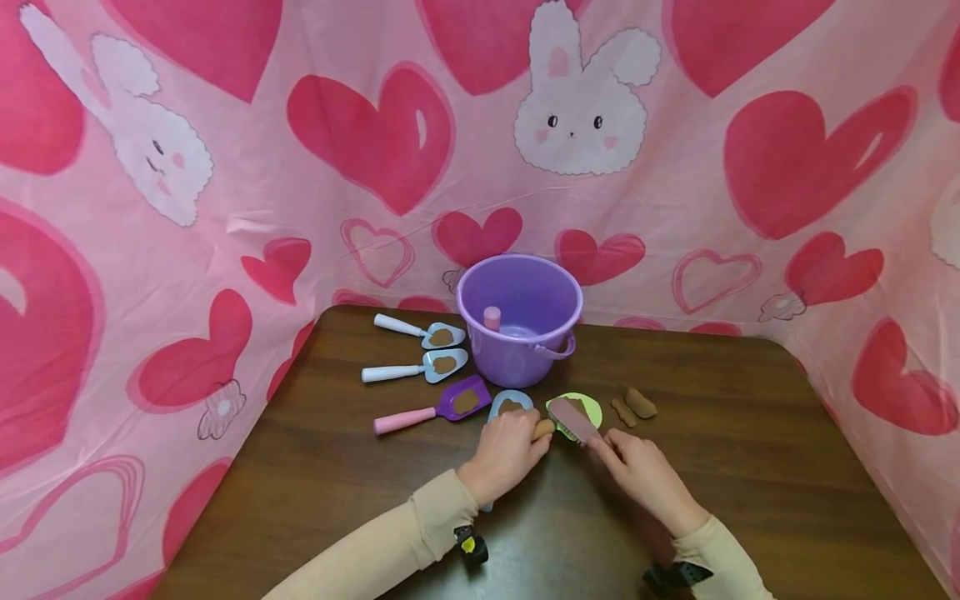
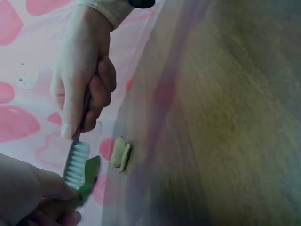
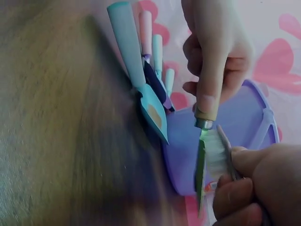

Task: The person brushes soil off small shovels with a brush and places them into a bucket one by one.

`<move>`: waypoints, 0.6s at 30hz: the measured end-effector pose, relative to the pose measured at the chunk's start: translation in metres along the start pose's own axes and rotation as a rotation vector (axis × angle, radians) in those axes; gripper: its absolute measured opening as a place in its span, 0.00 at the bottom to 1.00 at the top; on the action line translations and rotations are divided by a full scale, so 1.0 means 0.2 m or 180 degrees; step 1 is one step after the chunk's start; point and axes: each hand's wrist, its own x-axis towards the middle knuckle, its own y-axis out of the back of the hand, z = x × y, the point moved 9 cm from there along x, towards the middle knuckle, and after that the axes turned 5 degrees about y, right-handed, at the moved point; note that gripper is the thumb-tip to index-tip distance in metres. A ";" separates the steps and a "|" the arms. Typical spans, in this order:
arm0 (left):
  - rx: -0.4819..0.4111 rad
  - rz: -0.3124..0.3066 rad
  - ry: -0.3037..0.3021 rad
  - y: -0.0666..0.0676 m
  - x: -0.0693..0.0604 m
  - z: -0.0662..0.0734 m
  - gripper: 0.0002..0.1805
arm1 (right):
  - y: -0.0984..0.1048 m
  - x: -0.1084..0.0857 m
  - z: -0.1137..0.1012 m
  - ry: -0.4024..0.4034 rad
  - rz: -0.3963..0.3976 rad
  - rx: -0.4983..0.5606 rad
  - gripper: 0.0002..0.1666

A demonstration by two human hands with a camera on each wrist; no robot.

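My left hand grips the wooden handle of a small green trowel, its blade pointing right. A brown patch shows on that blade. With my right hand I hold a pink brush by its handle. In the right wrist view its pale bristles face the green blade and appear to touch it. Partly beneath my left forearm lies a light blue trowel, also with a brown patch. Two flat brown pieces lie on the table beyond my right hand.
A purple bucket stands at the back, a pink cylindrical end visible inside. Left of it lie two light blue trowels and a purple shovel with a pink handle, all bearing brown patches. Pink heart-and-rabbit cloth surrounds the dark wooden table.
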 end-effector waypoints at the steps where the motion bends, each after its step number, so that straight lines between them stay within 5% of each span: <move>1: -0.0030 -0.0012 0.0000 0.00 0.00 0.00 0.15 | 0.00 0.00 0.00 0.0008 0.0016 -0.0032 0.18; 8: -0.0353 -0.0139 -0.0026 -0.02 -0.03 -0.01 0.12 | 0.06 -0.02 -0.03 -0.0015 0.0247 -0.0519 0.21; 18: -0.0389 -0.0149 -0.0027 -0.04 -0.04 -0.01 0.12 | 0.06 -0.03 0.00 -0.0325 0.0353 -0.0670 0.23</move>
